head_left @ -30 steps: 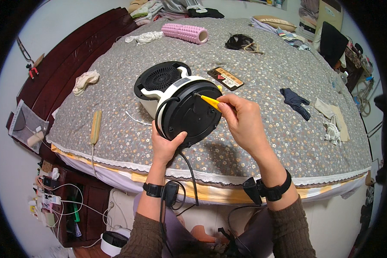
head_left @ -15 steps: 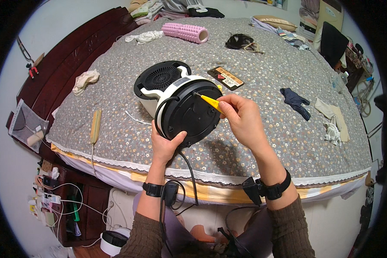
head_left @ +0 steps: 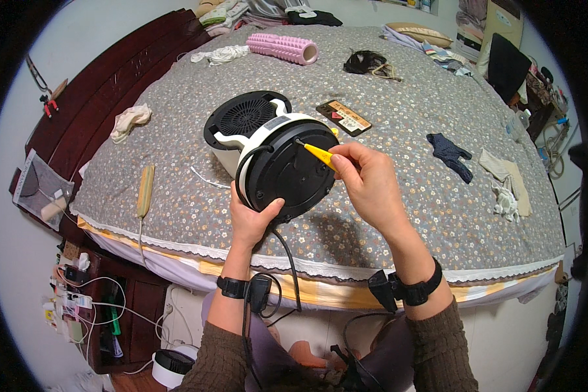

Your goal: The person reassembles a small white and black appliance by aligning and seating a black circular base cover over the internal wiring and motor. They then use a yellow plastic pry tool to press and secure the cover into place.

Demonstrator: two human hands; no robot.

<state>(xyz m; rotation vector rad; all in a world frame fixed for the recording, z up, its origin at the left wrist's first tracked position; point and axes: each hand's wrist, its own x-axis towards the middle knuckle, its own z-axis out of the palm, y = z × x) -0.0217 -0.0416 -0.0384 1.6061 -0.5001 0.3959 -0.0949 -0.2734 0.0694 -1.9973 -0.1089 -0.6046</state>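
Note:
Over the near part of the bed, I hold a small white electric appliance (head_left: 225,162) tilted so that its round black base (head_left: 293,173) faces me. My left hand (head_left: 249,219) grips the base at its lower left edge, thumb on the underside and fingers behind it, out of sight. In my right hand (head_left: 366,183), thumb and fingers pinch a yellow-handled screwdriver (head_left: 319,154). Its tip meets a recess near the upper edge of the base. A black power cord (head_left: 284,245) runs around the base and hangs down. A round black grille (head_left: 245,116) faces up on the appliance's far part.
On the flowered bedspread (head_left: 196,228) lie a black case with a tan label (head_left: 344,117), a pink foam roller (head_left: 282,49), a yellow stick-shaped device with a cord (head_left: 146,193) and dark blue clothing (head_left: 449,157). A cluttered nightstand (head_left: 137,326) stands at the lower left.
The screwdriver tip stays at the same recess in the base. My hands and the appliance have barely shifted.

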